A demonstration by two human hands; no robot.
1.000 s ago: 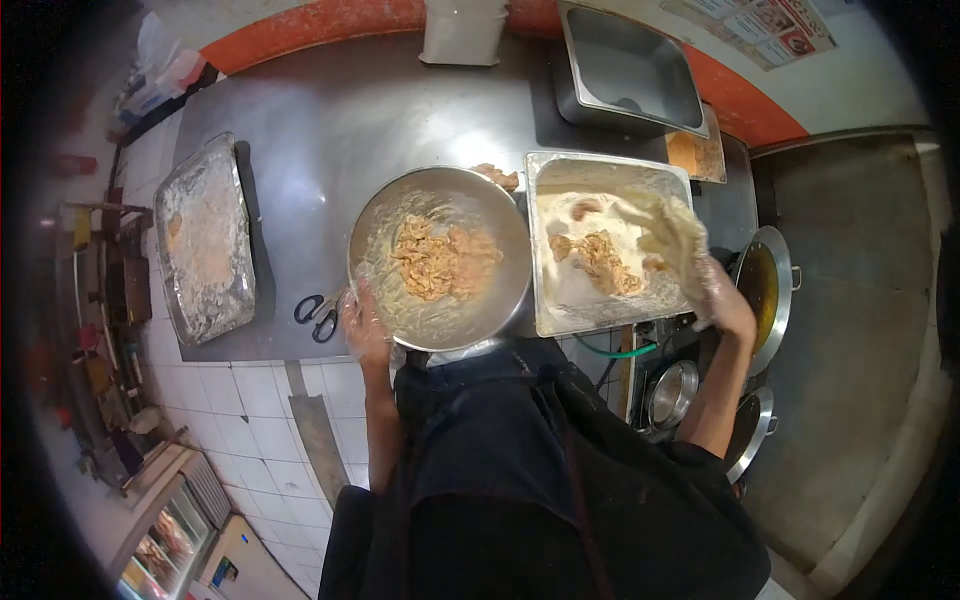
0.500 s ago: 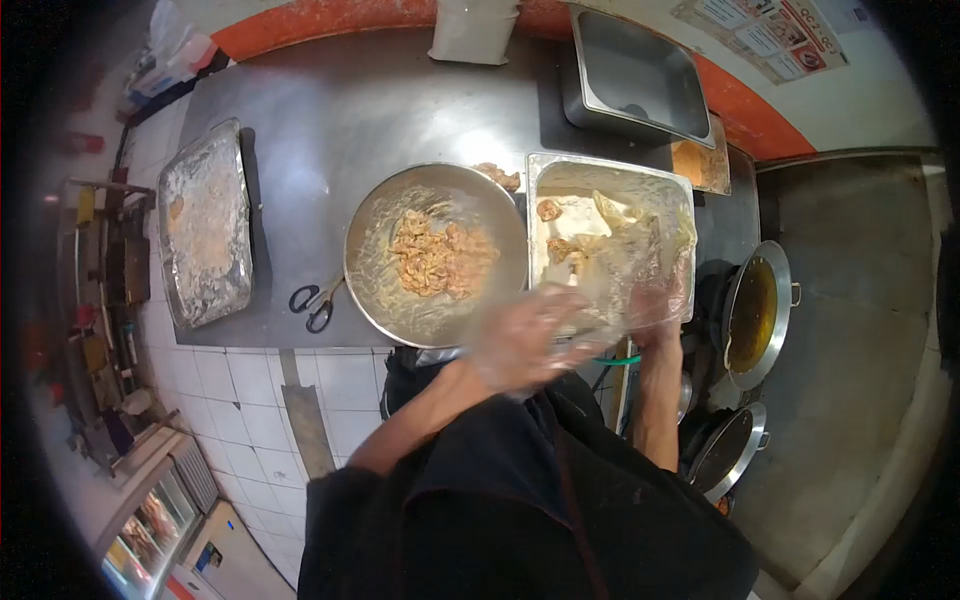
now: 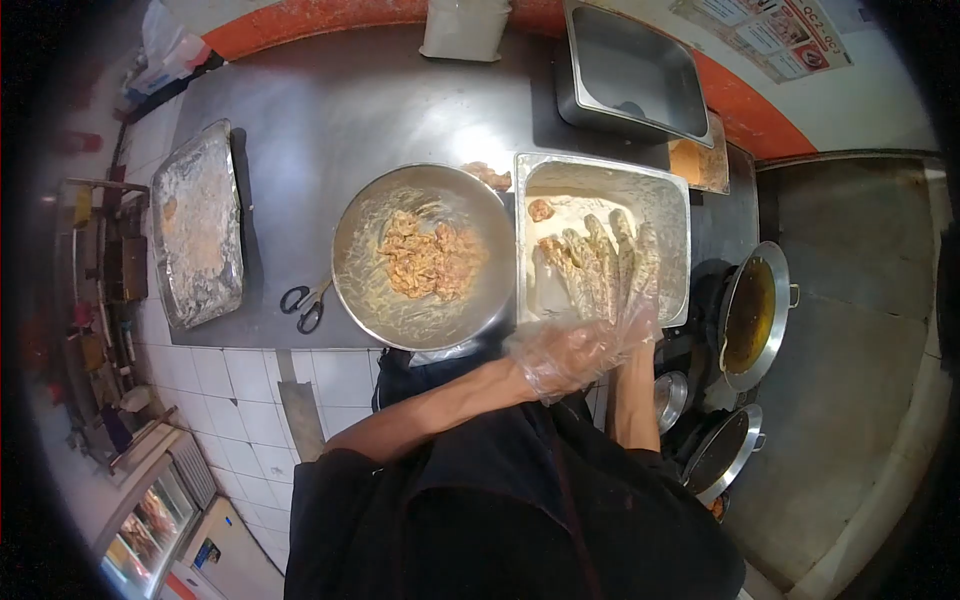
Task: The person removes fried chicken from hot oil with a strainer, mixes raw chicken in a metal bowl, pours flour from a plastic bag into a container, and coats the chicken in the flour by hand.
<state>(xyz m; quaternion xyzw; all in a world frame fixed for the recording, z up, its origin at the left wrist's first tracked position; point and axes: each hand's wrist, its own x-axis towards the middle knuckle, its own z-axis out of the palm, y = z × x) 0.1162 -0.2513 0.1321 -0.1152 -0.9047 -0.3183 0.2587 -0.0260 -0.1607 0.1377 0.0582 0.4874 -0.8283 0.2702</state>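
Observation:
My right hand (image 3: 606, 285) is over the flour in a steel pan (image 3: 672, 185), its fingers spread and pointing away. Wet batter and flour coat the fingers of its clear plastic glove (image 3: 642, 305). My left hand (image 3: 565, 352), also in a clear plastic glove, crosses in front of the right wrist. Its fingers close on the loose plastic near the right glove's cuff; their tips are partly hidden. A small battered piece (image 3: 540, 210) lies in the flour. Beside the pan stands a wide steel bowl (image 3: 352, 265) with battered meat pieces (image 3: 430, 258) inside.
Black-handled scissors (image 3: 305, 305) lie left of the bowl. A floury foil-lined tray (image 3: 200, 230) is farther left. Behind the pan stand a deep steel container (image 3: 640, 75) and an orange-powder tray (image 3: 698, 165). Two pans, one with yellow oil (image 3: 752, 315), are at the right.
My left hand has moved right to the right wrist. The right glove, loose and blurred before, now shows spread, coated fingers over the flour.

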